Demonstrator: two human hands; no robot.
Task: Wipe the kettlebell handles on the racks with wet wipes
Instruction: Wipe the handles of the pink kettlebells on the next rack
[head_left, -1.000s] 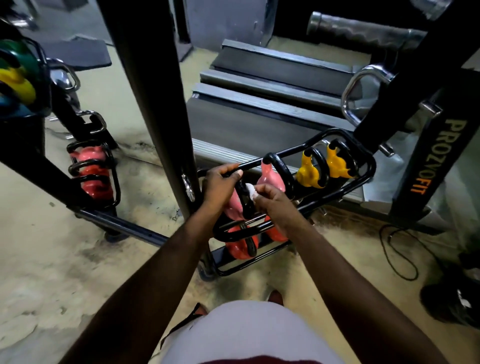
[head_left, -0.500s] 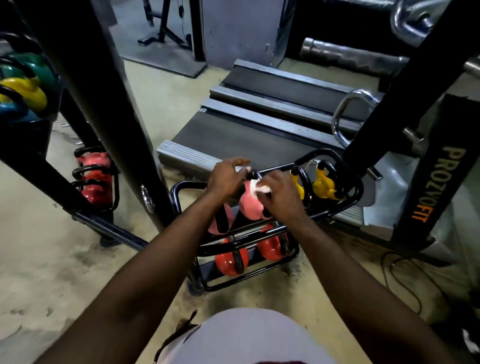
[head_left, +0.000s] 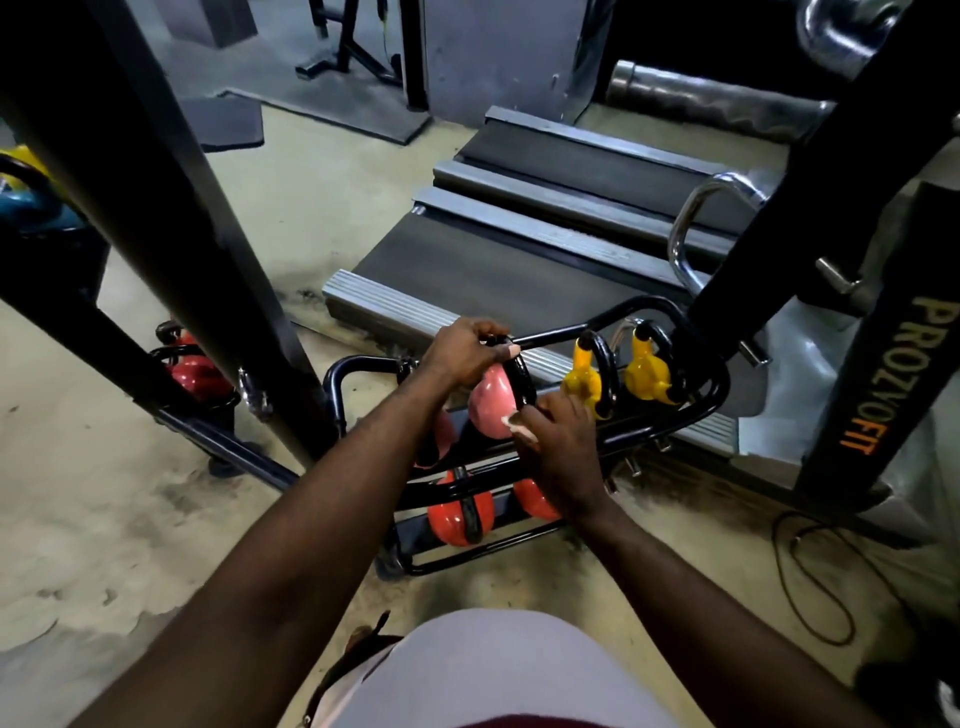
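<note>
1. The left hand (head_left: 467, 353) has its grip closed over the top of the black handle (head_left: 522, 382) of a pink kettlebell (head_left: 491, 405). The fingers are curled round the bar.
2. The right hand (head_left: 563, 449) pinches a white wipe (head_left: 514, 425) in its grip and presses it against the lower part of the same handle, just below the left grip. I cannot tell how far its fingers reach round the bar.
3. The pink kettlebell sits between the two grips, in the upper tier of a black tube rack (head_left: 358, 362).
4. The same tier holds a second pink kettlebell (head_left: 441, 431), partly hidden under the left forearm, and two yellow kettlebells (head_left: 584, 387) just right of the right grip.
5. The lower tier, beneath both grips, holds two red kettlebells (head_left: 452, 514). The one nearer the right wrist is mostly hidden.
6. The rack stands on the floor (head_left: 130, 519), and a treadmill (head_left: 519, 260) lies beyond the grips.
</note>
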